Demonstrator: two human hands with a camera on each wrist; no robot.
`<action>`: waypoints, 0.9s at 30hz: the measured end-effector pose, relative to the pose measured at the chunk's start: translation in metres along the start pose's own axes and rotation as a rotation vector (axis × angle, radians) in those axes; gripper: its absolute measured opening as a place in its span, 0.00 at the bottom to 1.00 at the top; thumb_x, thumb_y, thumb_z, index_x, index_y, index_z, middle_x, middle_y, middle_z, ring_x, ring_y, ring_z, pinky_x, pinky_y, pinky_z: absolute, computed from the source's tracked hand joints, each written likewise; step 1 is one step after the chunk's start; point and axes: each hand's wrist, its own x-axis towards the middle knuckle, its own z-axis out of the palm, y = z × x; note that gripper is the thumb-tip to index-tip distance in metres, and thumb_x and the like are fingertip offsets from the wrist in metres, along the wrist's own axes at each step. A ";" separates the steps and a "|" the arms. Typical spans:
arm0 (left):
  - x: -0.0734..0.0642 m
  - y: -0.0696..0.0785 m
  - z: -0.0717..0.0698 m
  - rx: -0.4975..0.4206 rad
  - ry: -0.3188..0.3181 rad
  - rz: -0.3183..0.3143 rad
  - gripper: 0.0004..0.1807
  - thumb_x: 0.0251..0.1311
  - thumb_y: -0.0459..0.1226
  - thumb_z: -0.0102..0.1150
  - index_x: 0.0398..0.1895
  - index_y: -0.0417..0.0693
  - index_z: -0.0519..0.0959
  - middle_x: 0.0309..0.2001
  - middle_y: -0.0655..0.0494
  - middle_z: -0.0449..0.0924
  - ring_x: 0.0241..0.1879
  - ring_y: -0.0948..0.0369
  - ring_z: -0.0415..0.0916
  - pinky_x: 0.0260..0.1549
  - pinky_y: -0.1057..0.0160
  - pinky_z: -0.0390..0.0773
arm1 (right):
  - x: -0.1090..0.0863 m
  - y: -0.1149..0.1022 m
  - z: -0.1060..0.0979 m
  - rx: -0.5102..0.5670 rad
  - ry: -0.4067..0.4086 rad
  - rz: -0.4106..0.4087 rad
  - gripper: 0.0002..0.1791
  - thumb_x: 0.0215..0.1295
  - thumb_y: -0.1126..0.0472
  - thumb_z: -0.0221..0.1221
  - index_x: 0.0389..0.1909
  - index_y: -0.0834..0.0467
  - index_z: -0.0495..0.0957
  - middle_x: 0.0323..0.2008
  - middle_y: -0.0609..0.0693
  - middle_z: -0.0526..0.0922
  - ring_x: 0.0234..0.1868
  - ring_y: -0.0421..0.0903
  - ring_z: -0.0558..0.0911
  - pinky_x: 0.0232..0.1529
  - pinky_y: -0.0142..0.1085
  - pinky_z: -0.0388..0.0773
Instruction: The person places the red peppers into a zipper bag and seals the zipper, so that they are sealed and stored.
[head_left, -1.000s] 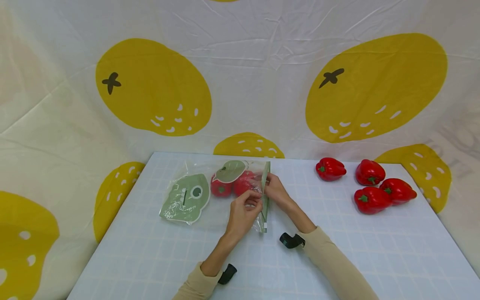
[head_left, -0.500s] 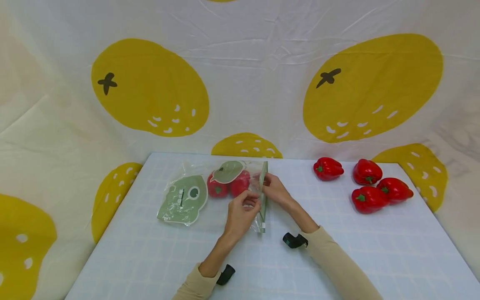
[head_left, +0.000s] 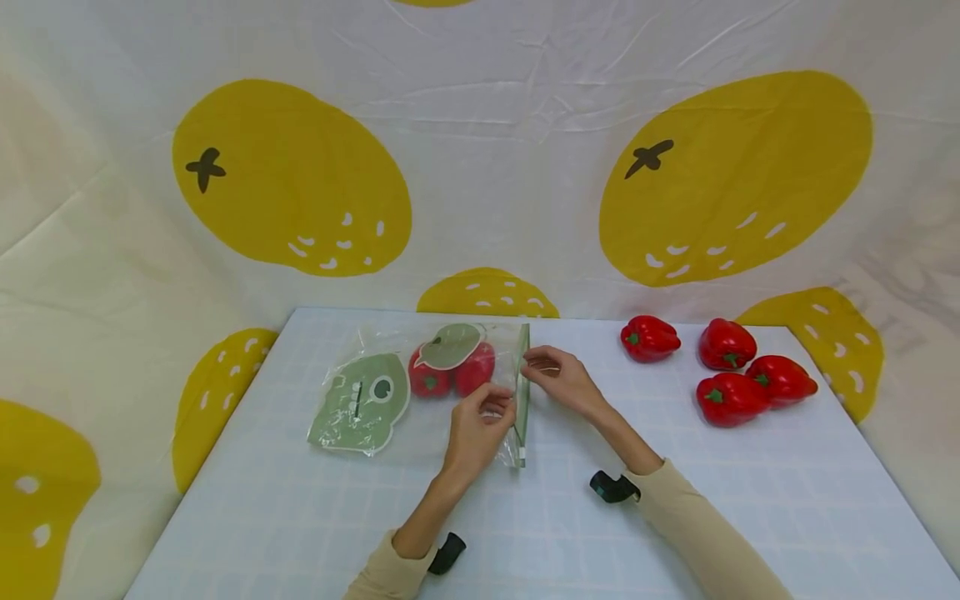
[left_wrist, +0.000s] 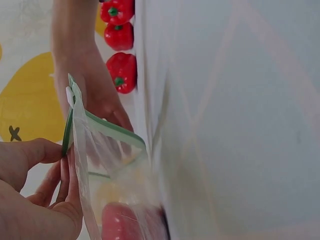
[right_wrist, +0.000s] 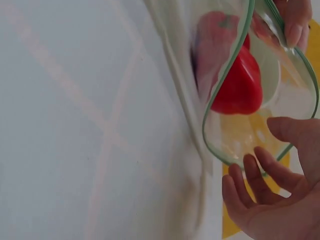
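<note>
A clear zip bag with green printed pictures lies on its side on the table, its green-edged mouth facing right. Inside are two red bell peppers, partly behind a print. At the mouth's near side my left hand pinches the green rim between thumb and fingers. My right hand is just outside the mouth, its loosely bent fingers holding nothing. In the right wrist view the mouth gapes, showing a red bell pepper within; the fingertips are close to the rim, and I cannot tell whether they touch it.
Several red bell peppers rest at the back right of the table, one apart from the others. Behind the table's far edge hangs a pale cloth printed with yellow fruit shapes.
My right hand has drawn back to the right, out of the bag's mouth, and its fingers have loosened. The left hand keeps its pinch on the rim. The head view has shifted slightly.
</note>
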 end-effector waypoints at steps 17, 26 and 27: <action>-0.002 0.000 0.000 0.014 -0.010 -0.018 0.06 0.62 0.29 0.67 0.41 0.42 0.85 0.36 0.52 0.86 0.35 0.58 0.83 0.37 0.70 0.84 | -0.008 0.006 -0.035 -0.213 0.159 -0.117 0.19 0.67 0.58 0.68 0.54 0.63 0.81 0.54 0.61 0.82 0.56 0.60 0.79 0.63 0.55 0.76; -0.003 0.001 -0.001 0.002 -0.001 -0.011 0.06 0.61 0.27 0.66 0.39 0.41 0.85 0.34 0.52 0.85 0.34 0.57 0.83 0.35 0.70 0.84 | -0.009 0.012 -0.056 -0.307 0.241 -0.168 0.18 0.66 0.59 0.69 0.53 0.63 0.81 0.54 0.60 0.81 0.57 0.58 0.78 0.62 0.57 0.75; -0.003 0.000 -0.001 0.002 -0.001 -0.008 0.06 0.60 0.27 0.66 0.39 0.41 0.85 0.34 0.52 0.85 0.34 0.57 0.83 0.35 0.70 0.84 | -0.009 0.012 -0.058 -0.316 0.244 -0.166 0.18 0.66 0.59 0.69 0.53 0.63 0.81 0.55 0.60 0.80 0.57 0.58 0.77 0.63 0.57 0.74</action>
